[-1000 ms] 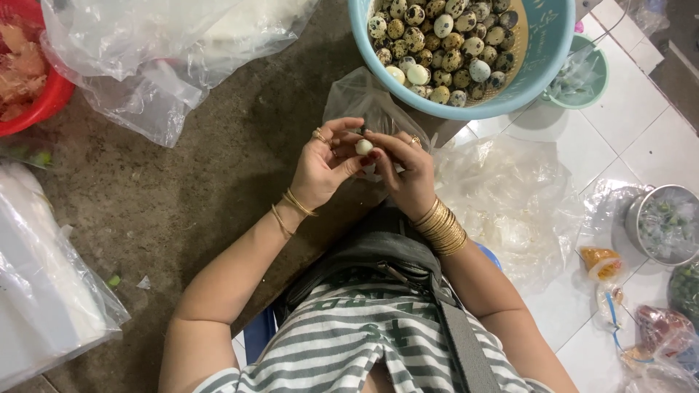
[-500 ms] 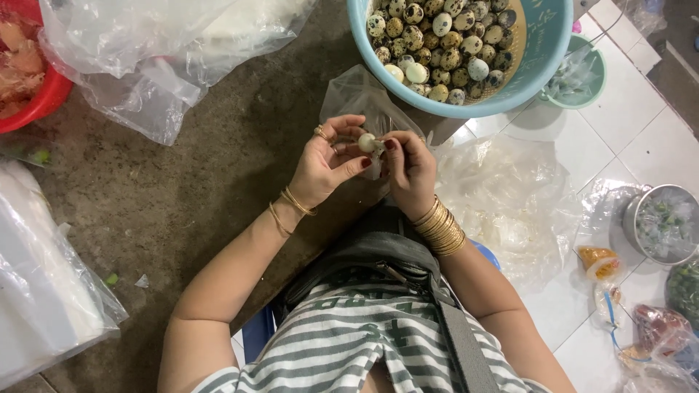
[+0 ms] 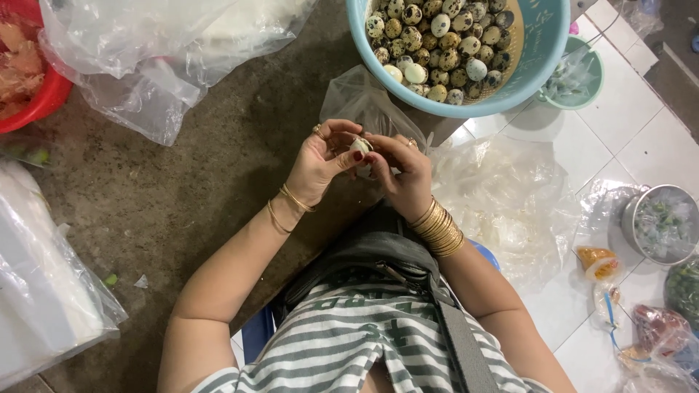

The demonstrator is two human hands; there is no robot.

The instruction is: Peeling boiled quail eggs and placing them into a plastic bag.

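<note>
My left hand (image 3: 320,160) and my right hand (image 3: 404,175) meet in front of me, both pinching one small pale egg (image 3: 360,145) between fingertips. The egg looks partly white, its shell mostly gone. Just beyond the hands stands a light blue bowl (image 3: 542,51) holding several speckled small eggs (image 3: 429,36), a few of them white. A clear plastic bag (image 3: 357,98) lies crumpled directly under and behind the hands.
A red basin (image 3: 44,98) sits at far left beside large clear plastic bags (image 3: 160,51). More plastic (image 3: 502,204) spreads right of my hands. A metal pot (image 3: 662,222), small bags of food (image 3: 601,266) and a green bowl (image 3: 575,73) rest on the white tiled floor.
The hands stay together on the egg. The fingers have shifted slightly around it, turning it; the egg sits a touch higher between the fingertips.
</note>
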